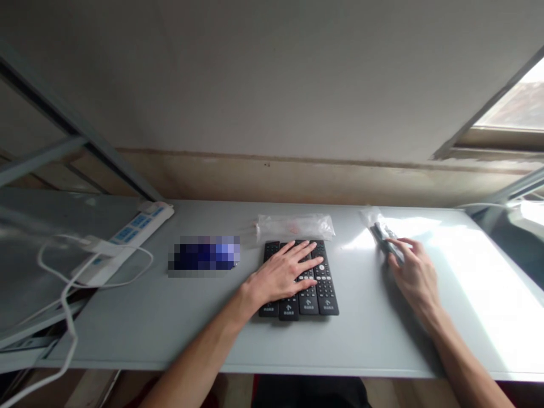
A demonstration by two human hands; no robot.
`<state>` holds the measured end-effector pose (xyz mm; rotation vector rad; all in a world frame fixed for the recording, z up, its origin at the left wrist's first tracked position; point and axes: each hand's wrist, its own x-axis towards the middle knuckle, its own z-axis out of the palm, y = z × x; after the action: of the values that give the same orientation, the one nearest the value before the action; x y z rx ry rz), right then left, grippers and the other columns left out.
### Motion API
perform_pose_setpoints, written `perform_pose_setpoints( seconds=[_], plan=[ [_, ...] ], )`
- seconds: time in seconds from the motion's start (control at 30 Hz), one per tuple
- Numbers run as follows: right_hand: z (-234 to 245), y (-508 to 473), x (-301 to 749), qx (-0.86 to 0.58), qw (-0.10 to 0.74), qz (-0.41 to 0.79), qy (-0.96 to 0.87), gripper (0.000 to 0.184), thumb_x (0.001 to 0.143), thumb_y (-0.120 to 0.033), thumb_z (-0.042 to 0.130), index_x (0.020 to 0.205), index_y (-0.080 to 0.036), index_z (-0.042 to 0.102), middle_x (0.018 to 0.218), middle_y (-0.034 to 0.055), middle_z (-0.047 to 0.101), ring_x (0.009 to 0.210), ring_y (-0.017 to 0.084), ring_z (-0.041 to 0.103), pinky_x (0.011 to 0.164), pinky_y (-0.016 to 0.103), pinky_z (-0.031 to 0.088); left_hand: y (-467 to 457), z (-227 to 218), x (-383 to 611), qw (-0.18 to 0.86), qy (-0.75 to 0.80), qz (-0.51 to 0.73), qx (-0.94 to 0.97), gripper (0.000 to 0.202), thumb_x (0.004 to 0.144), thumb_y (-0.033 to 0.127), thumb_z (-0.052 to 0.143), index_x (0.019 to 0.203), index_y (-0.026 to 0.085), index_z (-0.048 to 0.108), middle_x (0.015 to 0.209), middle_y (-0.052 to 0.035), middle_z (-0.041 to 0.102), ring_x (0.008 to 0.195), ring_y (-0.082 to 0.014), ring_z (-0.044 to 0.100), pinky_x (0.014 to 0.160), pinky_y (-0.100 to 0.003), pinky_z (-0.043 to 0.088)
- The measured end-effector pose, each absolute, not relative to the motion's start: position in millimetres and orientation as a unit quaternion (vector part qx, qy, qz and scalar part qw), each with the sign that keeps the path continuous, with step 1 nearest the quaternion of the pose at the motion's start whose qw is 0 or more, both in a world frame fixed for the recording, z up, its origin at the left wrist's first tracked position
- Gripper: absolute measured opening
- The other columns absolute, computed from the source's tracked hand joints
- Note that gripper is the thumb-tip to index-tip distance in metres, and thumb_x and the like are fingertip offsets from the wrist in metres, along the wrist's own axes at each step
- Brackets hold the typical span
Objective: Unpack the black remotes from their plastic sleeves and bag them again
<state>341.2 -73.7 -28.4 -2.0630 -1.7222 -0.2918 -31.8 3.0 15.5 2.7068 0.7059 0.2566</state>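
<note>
Several black remote controls lie side by side on the table, their lower ends toward me. My left hand rests flat across them with its fingers spread, covering part of their buttons. To the right, my right hand has its thumb and fingers closed around the near end of a dark remote control in a clear plastic bag. The bag's far end sticks out beyond that remote. Just behind the row of remotes lies a flat clear plastic bag.
The grey table backs onto a wall. A blurred-out dark blue object lies left of the remotes. Farther left are a white power strip and loose white cables. Metal posts stand at both sides. Sunlight falls on the right.
</note>
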Motion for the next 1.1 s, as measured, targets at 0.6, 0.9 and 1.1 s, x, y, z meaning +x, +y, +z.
perform_pose_setpoints(
  seconds=[0.6,0.9,1.1],
  plan=[
    [25.4,-29.7,230.6,-0.482,0.528,-0.117,-0.689,0.048,0.093,-0.018,0.076,0.136,-0.031,0.058,0.124,0.0116,0.067,0.114,0.03,0.072,0.096,0.053,0.064,1.2,11.0,-26.7,0.178,0.245,0.127,0.945,0.049,0.113,0.051,0.046,0.152,0.023,0.057,0.171,-0.0091,0.045,0.158,-0.025,0.044,0.135,-0.048,0.028],
    [-5.9,-32.2,216.8,-0.468,0.52,-0.005,-0.715,0.038,0.097,-0.018,0.074,0.132,-0.028,0.063,0.121,0.01,0.066,0.109,0.025,0.071,0.088,0.042,0.065,1.1,11.6,-27.1,0.14,0.241,0.094,0.956,0.052,0.113,0.054,0.044,0.16,0.035,0.051,0.175,-0.0001,0.038,0.165,-0.024,0.03,0.136,-0.047,0.022],
    [-0.4,-25.3,223.8,-0.494,0.527,-0.015,-0.691,0.031,0.096,-0.019,0.074,0.125,-0.027,0.066,0.115,0.0089,0.066,0.103,0.025,0.07,0.087,0.042,0.064,0.0,14.2,-26.8,0.145,0.245,0.088,0.955,0.05,0.114,0.051,0.043,0.159,0.032,0.053,0.175,-0.0013,0.037,0.165,-0.0238,0.03,0.135,-0.047,0.022]
  ],
)
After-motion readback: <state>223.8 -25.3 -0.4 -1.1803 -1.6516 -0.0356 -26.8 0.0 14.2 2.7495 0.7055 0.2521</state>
